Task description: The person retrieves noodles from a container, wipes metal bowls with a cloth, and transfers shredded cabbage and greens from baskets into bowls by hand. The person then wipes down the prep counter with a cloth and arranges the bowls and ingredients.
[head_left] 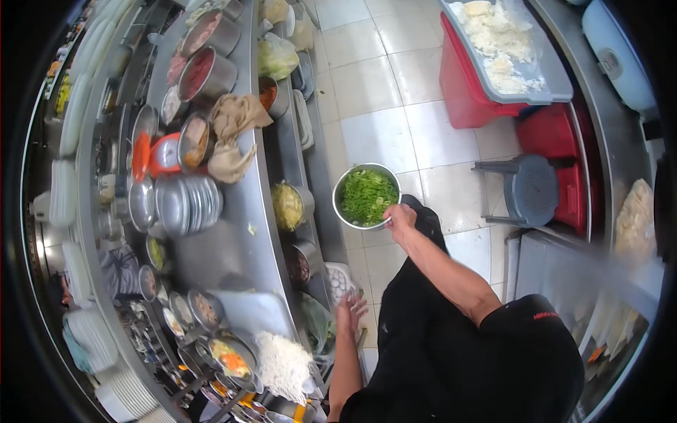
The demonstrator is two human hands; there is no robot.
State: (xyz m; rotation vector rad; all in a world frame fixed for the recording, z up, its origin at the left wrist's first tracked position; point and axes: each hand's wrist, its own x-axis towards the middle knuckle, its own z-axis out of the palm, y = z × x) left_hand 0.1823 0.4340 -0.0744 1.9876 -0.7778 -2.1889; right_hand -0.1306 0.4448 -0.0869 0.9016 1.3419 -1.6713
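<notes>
My right hand (402, 220) is closed on the near rim of a round metal pot (337, 204) and holds it over the tiled floor. Chopped green onions (368, 194) fill much of the pot. Lower down, my left hand (350, 311) has its fingers spread and holds nothing. It is nearest to a white tray of eggs (340, 279) on the low shelf; I cannot tell whether they touch. On the same shelf stand a metal pot of pale yellow shredded food (287, 206) and a darker pot (303, 261), with a green plastic bag (317, 323) below.
A steel counter (236, 247) on the left carries stacked metal plates (189, 204), a brown cloth (234, 130), meat pots (206, 75) and white noodles (283, 365). To the right are a grey stool (530, 190) and a red bin (465, 88) under a tray of white food (497, 42).
</notes>
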